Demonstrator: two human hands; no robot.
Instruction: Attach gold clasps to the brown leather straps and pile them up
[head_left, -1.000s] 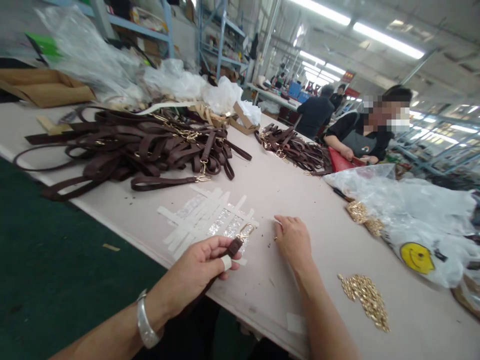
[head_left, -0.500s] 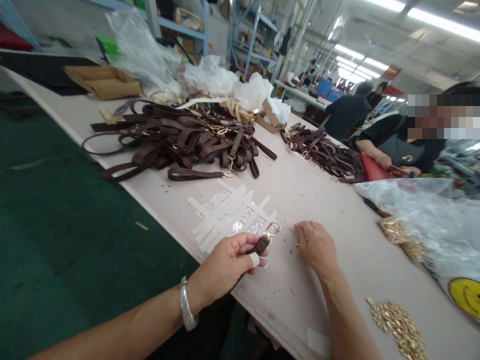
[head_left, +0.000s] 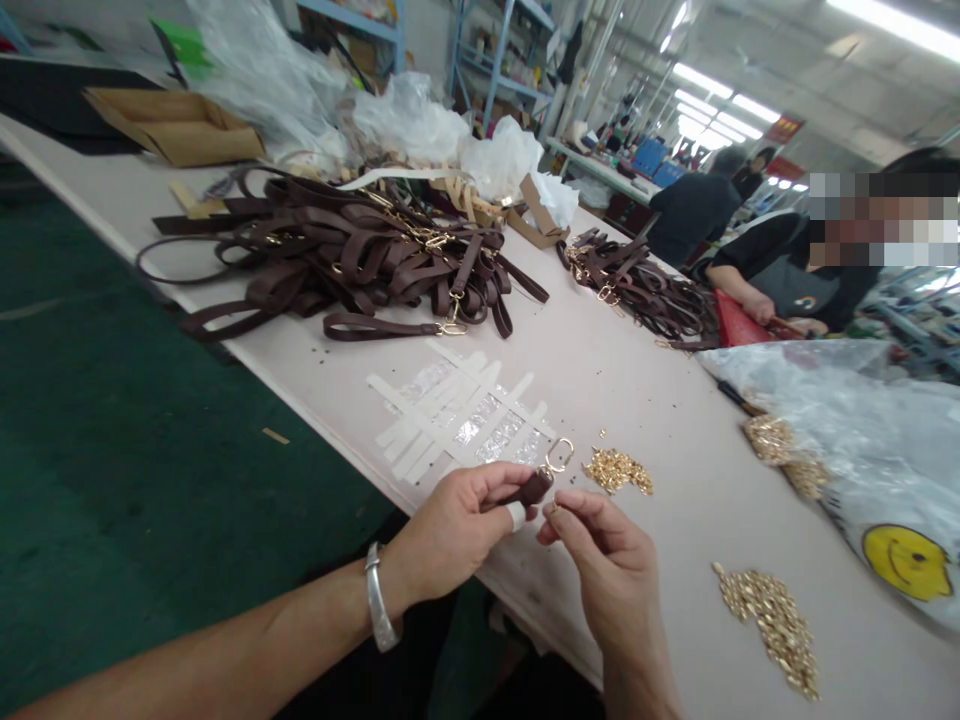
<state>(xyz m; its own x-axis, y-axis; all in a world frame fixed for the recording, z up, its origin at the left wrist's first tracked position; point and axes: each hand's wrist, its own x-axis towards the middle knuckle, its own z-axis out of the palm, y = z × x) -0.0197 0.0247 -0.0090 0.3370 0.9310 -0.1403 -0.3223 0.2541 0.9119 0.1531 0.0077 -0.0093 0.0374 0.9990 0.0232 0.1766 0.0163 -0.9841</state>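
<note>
My left hand (head_left: 457, 530) grips the end of a dark brown leather strap (head_left: 537, 486) between thumb and fingers; most of the strap is hidden by the hand. From that end sticks out a gold clasp ring (head_left: 560, 456). Close beside it, my right hand (head_left: 611, 560) is pinched at thumb and forefinger. A tiny gold speck shows at those fingertips, too small to name. Just beyond the right hand lies a small heap of gold metal pieces (head_left: 619, 470) on the table (head_left: 645, 390).
Brown straps with gold clasps (head_left: 360, 260) are piled at the back left, and another strap pile (head_left: 637, 290) lies farther right. More gold pieces (head_left: 772, 620) lie at the right. A plastic bag (head_left: 862, 420) covers the right side. Another person (head_left: 787, 270) works across the table.
My right hand has drawn back from the table toward the strap end, its fingers now pinched. The small gold heap it covered now shows. My left hand keeps hold of the strap.
</note>
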